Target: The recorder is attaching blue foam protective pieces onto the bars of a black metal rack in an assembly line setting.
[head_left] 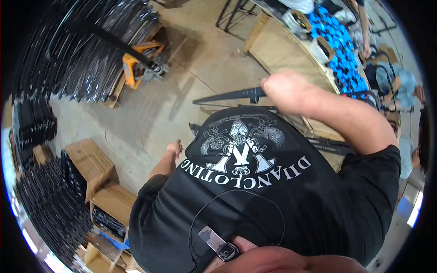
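Note:
My right hand (283, 87) is closed around the end of a long black metal bar (225, 97), held level in front of my body. The bar narrows toward its left end and has a small bracket near my fist. Another thin dark bar shows just below it, mostly hidden behind my black shirt. Down at my left side hangs my left hand (175, 148), with its fingers slightly apart and nothing visible in it.
A wooden workbench (291, 50) stands front right, with blue parts (334, 50) and white bins on it. Co-workers are beyond it. An orange pallet jack (132, 70) stands by wrapped black frames (95, 63). Cardboard boxes (91, 161) and stacked black tubing (50, 195) are at left.

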Available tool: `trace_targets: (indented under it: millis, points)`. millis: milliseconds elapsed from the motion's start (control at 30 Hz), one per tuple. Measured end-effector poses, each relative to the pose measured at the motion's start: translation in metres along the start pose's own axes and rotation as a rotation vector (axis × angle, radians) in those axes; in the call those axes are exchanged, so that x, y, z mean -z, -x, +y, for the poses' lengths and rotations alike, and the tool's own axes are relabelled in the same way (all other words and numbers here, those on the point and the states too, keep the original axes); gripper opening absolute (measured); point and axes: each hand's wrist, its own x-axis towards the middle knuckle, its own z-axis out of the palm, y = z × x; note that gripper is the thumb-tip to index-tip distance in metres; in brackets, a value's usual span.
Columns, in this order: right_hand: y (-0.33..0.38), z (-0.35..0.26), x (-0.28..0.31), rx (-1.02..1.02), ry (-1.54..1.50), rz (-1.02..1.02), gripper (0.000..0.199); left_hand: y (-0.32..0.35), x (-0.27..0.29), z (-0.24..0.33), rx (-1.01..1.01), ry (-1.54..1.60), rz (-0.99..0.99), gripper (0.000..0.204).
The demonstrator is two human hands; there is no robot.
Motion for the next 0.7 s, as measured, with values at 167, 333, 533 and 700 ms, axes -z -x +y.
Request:
trace_targets:
  millis: [167,333,533,700]
  points:
    - [0.023,0.077,-0.026,-0.118,-0.089,0.076,0.019,-0.035,-0.055,0.129,-0.038,0.313,0.047,0.020]
    - [0.028,0.147,-0.050,-0.162,-0.199,0.104,0.017,-0.034,-0.088,0.292,-0.168,0.329,0.034,0.022]
    - [0.032,0.219,-0.060,-0.259,-0.378,0.212,0.022,-0.008,-0.074,0.429,-0.396,0.307,0.020,0.023]
    - [0.025,0.226,-0.025,-0.287,-0.403,0.229,0.021,-0.046,-0.042,0.448,-0.398,0.194,-0.023,0.025]
